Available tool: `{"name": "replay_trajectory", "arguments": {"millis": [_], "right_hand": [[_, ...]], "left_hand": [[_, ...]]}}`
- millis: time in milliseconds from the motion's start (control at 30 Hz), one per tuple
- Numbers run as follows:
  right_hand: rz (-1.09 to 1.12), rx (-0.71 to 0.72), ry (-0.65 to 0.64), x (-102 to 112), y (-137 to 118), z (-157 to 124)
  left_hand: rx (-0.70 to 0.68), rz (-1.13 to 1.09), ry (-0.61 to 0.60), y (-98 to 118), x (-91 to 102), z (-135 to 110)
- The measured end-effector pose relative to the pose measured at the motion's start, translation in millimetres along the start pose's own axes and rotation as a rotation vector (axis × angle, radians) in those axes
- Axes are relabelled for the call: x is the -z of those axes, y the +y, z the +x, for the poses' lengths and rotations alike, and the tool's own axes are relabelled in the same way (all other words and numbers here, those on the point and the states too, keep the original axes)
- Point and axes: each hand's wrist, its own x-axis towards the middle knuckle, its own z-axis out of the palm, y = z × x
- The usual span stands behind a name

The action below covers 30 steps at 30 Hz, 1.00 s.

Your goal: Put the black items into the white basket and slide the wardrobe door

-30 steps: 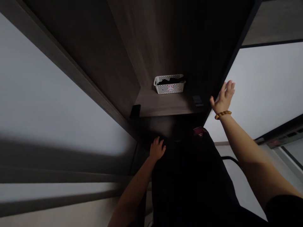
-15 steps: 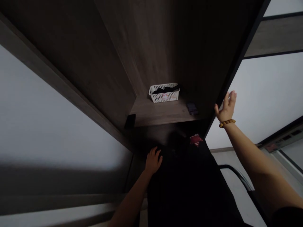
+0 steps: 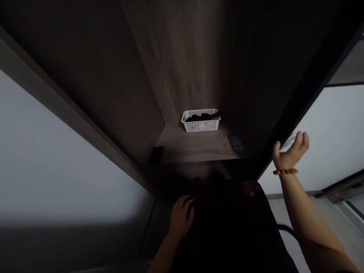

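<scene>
We find one dark panel edge (image 3: pixel 308 96) right of the basket (image 3: pixel 193 127), our splayed, empty right hand (image 3: pixel 290 155) beside it, perhaps set to press rather than grip. Below the basket, our one left hand (image 3: pixel 180 216) lies unclenched, apparently holding nothing, by black cloth (image 3: pixel 227 235). That single basket, probably keeping dark contents (image 3: pixel 199 117) together, stands on one shelf (image 3: pixel 193 146) behind two dark flat objects (image 3: pixel 235 142) (image 3: pixel 156 155).

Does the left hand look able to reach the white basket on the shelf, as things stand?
Probably yes. The left hand looks empty, and nothing visible blocks its way to the white basket, though the space between is dark. The hand must stretch forward over the front edge of the shelf.
</scene>
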Motion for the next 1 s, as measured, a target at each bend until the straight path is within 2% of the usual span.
{"name": "replay_trajectory", "arguments": {"millis": [33,67,133,200,267,300,367,400,467,600,667,700,767,833,933,1000], "right_hand": [[0.041,0.061,-0.010,-7,-15,-5],[0.108,0.132,-0.084,-18,-34,-10],[0.261,0.257,-0.406,-57,-76,-22],[0.293,0.272,-0.703,-114,-118,-30],[0.192,0.221,-0.883,-181,-153,-29],[0.117,0.180,-0.940,-214,-165,-25],[-0.034,0.079,-1.002,-272,-179,-10],[-0.099,0.029,-1.013,-297,-182,-2],[-0.189,-0.042,-1.042,-336,-182,15],[-0.237,-0.069,-1.162,-390,-171,37],[-0.240,-0.072,-1.195,-411,-165,41],[-0.241,-0.075,-1.204,-421,-163,41],[-0.249,-0.087,-1.215,-439,-157,40],[-0.262,-0.099,-1.216,-454,-153,39],[-0.277,-0.100,-1.201,-466,-147,38],[-0.279,-0.093,-1.197,-466,-143,39]], "left_hand": [[0.010,-0.013,0.026,-1,-1.4,0],[0.024,-0.028,0.048,-3,-4.0,-2],[0.045,-0.065,0.063,-7,-12.4,-8],[0.031,-0.104,0.035,-17,-22.7,-13],[-0.016,-0.126,-0.024,-34,-30.5,-6],[-0.030,-0.122,-0.050,-46,-32.3,7],[-0.009,-0.084,-0.073,-73,-31.0,56],[0.026,-0.047,-0.060,-87,-28.6,92],[0.072,0.032,-0.039,-117,-22.8,184],[0.103,0.233,-0.111,-169,-23.6,380],[0.118,0.322,-0.168,-188,-34.2,456],[0.147,0.352,-0.201,-196,-41.6,485],[0.209,0.388,-0.316,-206,-58.6,527],[0.259,0.399,-0.400,-213,-75.5,550],[0.300,0.392,-0.395,-218,-92.9,563],[0.303,0.401,-0.377,-217,-97.0,565]]}}
